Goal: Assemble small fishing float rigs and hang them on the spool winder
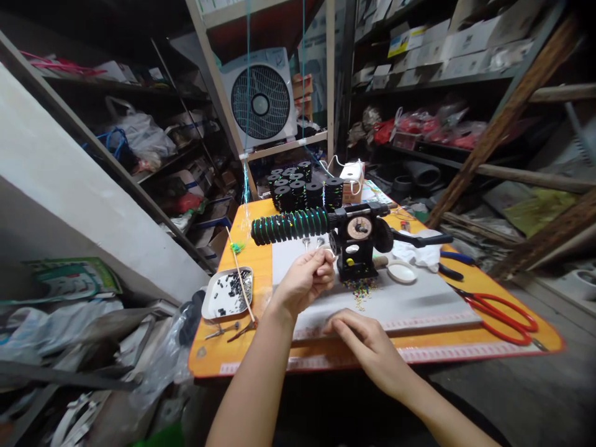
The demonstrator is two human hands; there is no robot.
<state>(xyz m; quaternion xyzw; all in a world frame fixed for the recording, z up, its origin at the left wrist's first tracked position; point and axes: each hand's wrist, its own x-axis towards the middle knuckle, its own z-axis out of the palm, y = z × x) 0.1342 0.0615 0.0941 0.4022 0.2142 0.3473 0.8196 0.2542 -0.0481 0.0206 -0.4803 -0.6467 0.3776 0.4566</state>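
Observation:
My left hand (310,273) is closed in a pinch just left of the black hand-cranked winding machine (356,248). Whatever it holds is too small to make out. Low at the front edge of the grey board (419,307), my right hand (361,332) rests with its fingers curled together and their tips hidden. Above my left hand, the machine's shaft carries a row of black discs wound with green and blue line (291,226). The crank handle (428,239) points right. Small coloured beads (361,292) lie scattered at the machine's foot.
A white tray (209,304) of small black and metal parts stands left, a thin stick (239,276) across its edge. Stacked black spools (298,189) fill the back. Right lie red-handled scissors (507,316), pliers (451,264) and a round white lid (402,272).

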